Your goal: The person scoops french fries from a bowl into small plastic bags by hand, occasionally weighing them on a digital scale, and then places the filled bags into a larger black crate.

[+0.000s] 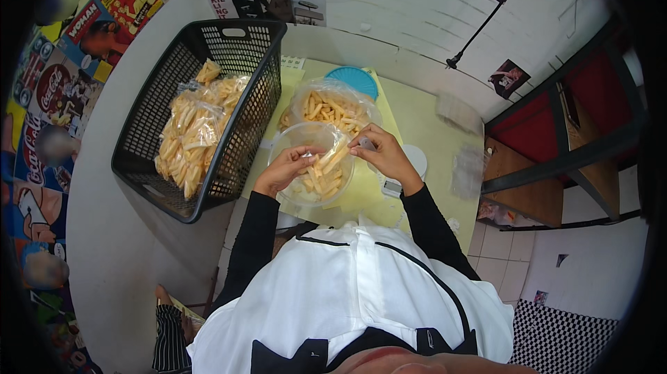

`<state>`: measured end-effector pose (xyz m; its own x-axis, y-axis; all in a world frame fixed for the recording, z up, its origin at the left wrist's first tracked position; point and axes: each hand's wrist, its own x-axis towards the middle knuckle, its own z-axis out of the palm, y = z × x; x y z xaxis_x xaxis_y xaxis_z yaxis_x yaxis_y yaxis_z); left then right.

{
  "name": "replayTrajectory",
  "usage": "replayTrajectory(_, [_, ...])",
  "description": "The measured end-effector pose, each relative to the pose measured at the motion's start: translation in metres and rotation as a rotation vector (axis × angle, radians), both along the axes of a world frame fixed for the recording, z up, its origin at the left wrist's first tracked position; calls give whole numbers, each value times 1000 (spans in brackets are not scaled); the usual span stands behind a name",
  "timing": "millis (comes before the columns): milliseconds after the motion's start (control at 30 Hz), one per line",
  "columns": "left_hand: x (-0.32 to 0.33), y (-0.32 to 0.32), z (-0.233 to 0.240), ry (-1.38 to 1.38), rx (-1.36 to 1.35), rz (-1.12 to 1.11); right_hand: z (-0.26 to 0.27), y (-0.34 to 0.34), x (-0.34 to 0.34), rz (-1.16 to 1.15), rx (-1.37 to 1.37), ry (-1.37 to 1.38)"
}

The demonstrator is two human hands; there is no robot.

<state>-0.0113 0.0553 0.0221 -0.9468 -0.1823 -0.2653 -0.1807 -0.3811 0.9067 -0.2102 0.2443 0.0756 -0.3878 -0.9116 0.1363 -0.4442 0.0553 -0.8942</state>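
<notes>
A small clear plastic bag of french fries (333, 157) is held between my two hands, over a clear round tub (276, 194) with loose fries inside. My left hand (288, 168) pinches one end of the bag. My right hand (383, 152) grips the other end near its top and also has a small pale item between the fingers, too unclear to name. Just behind the tub, a large open plastic bag (333, 103) is full of fries. A white digital kitchen scale (415, 159) lies partly hidden beneath my right hand and wrist.
A black plastic crate (200, 212) with several bagged portions of fries (195, 129) stands at the left. A blue lid (355, 80) lies behind the large bag. Stacked clear bags (468, 170) rest at the table's right edge, near a wooden shelf (521, 181).
</notes>
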Motion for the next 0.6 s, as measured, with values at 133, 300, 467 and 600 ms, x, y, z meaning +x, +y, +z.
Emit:
replayTrajectory(133, [0, -1, -10, -28, -26, 58, -1, 0, 0, 12, -3, 50])
replayTrajectory(300, [-1, 12, 0, 55, 86, 173, -4, 2, -4, -67, -24, -19])
replayTrajectory(467, [5, 4, -11, 27, 34, 210, -4, 5, -10, -19, 9, -265])
replayTrajectory(600, [3, 7, -11, 50, 1, 221, -3, 5, -16, -17, -20, -213])
